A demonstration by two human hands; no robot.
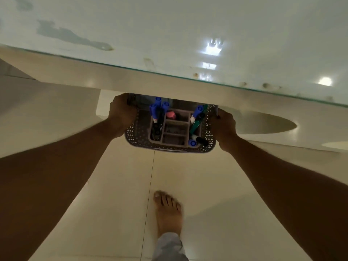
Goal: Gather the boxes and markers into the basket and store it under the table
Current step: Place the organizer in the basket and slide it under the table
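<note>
A dark perforated basket (208, 132) is low above the tiled floor, its far end hidden under the table's front edge. My left hand (121, 112) grips its left rim and my right hand (225, 127) grips its right rim. Inside sits a brown divided box (175, 127) holding blue-capped markers (157, 108) on the left, more markers (196, 117) on the right, one green, and a pink item (171, 115) in a far compartment.
The white glass-topped table (188, 44) fills the upper frame, its thick front edge (131, 81) directly above the basket. Below is pale tiled floor (116, 194). My bare foot (168, 211) stands behind the basket, near the middle.
</note>
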